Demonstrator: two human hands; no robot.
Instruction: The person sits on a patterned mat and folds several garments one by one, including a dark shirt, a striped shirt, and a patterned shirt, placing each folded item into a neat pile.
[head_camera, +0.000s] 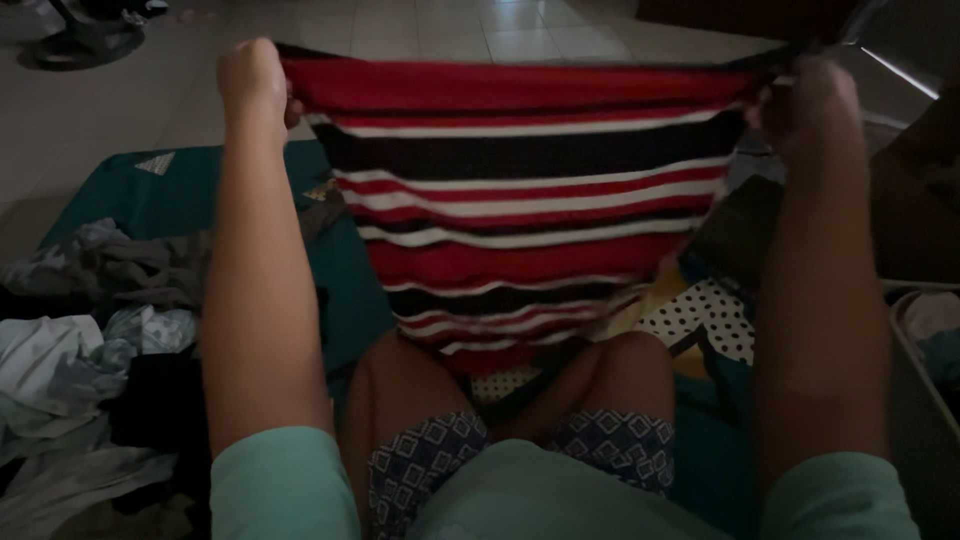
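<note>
Holding a red, black and white striped garment (520, 190) stretched out at chest height, both arms raised. Head view, dim light: the left hand (252, 82) has its fingers closed on the upper left corner, the right hand (808, 100) pinches the upper right corner, fingers shut on the cloth. The fabric hangs between them, top edge nearly level, lower part tapering down toward the knees and patterned shorts (430, 455).

The person sits on a teal mat (180, 195) on a tiled floor (120, 110). A heap of loose clothes (80, 330) lies to the left; a dotted cloth (712, 318) lies to the right, a basket rim (905, 350) beyond it.

Judgement: to do this well, keep both corners at equal height and the top edge taut, so the stripes hang straight and creases drop out; grip near the seams, not mid-fabric.
</note>
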